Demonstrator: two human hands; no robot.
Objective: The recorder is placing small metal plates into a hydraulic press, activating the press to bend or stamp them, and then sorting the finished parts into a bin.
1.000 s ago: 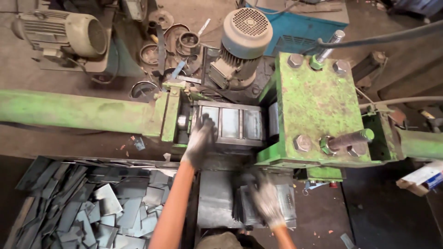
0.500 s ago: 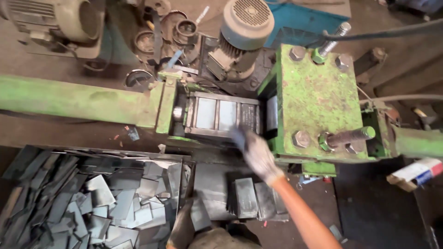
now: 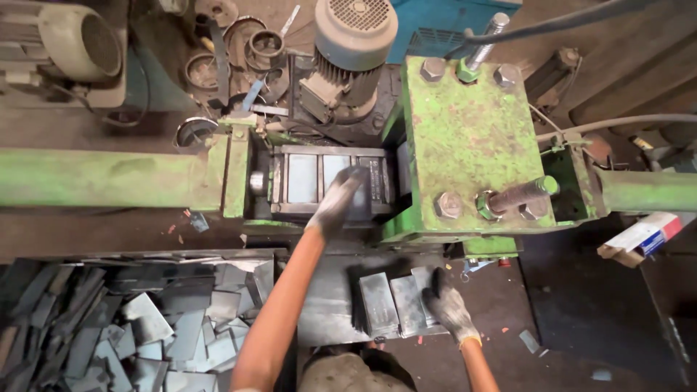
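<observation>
The left hand (image 3: 335,202), gloved, reaches up into the open bay of the green press (image 3: 465,138) and lies on a dark flat metal blank (image 3: 357,190) resting in the die bed (image 3: 301,178). Its fingers are bent down over the blank; whether they pinch it or only press on it I cannot tell. The right hand (image 3: 448,305), also gloved, rests at about five o'clock from the bay on a short row of metal blanks (image 3: 396,303) leaning on the steel tabletop (image 3: 327,305); its fingers are spread loosely over the last blank in the row, not clamped on it.

To do this step well, as I judge it, the blank under the left hand should sit flat and square against the walls of the bed, with no edge riding up on the rim (a tilted blank would likely come out skewed). The left hand's fingers are best kept on the near edge of the blank, away from the green block at three o'clock. The right hand would do well to keep the leaning row steady so that it does not slide flat.

At eight o'clock, a bin (image 3: 145,255) holds a loose heap of cut plates (image 3: 152,327), well apart from both hands. A grey motor (image 3: 352,36) stands at twelve o'clock behind the bay.
</observation>
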